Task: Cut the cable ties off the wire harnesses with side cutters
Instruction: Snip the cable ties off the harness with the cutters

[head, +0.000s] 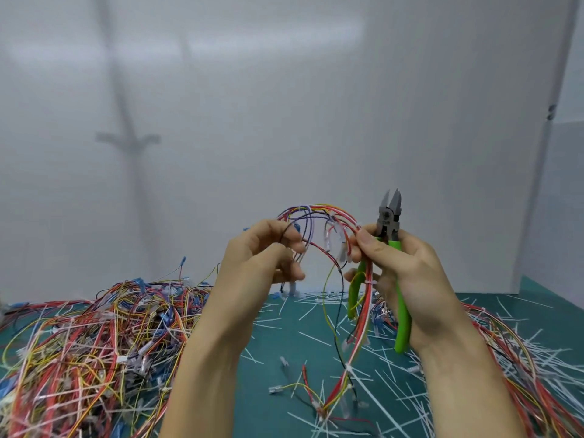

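White wall (pixel 284 90) fills the upper frame, 9 through 3 o'clock. Teal mat (pixel 275 343) covers the bottom, 4 to 8 o'clock.

Big harness pile (pixel 94 343) at 8 o'clock: red, yellow, blue and black wires, white ties still on many. Second harness heap (pixel 521 358) at 4 o'clock, mostly red and yellow, running off the right edge. White tie offcuts (pixel 395 384) lie scattered on the mat from 5 to 6 o'clock, some under the right heap.

Held harness (pixel 319 213) sits just below centre, arched between both hands and off the mat. Its tail hangs down to the mat at 6 o'clock.

Left hand (pixel 262 251) at 7 o'clock of the arch, fingers curled, pinching the wires' left end. Right hand (pixel 401 267) at 4 o'clock of the arch, thumb and fingertips pinching the right end, the rest wrapped round the green handles.

Side cutters (pixel 390 216) are in the right hand, nose pointing to 12 o'clock, jaws slightly apart, nothing between them, clear of the wires.

One white cable tie (pixel 368 282) is on the bundle just below the right thumb.
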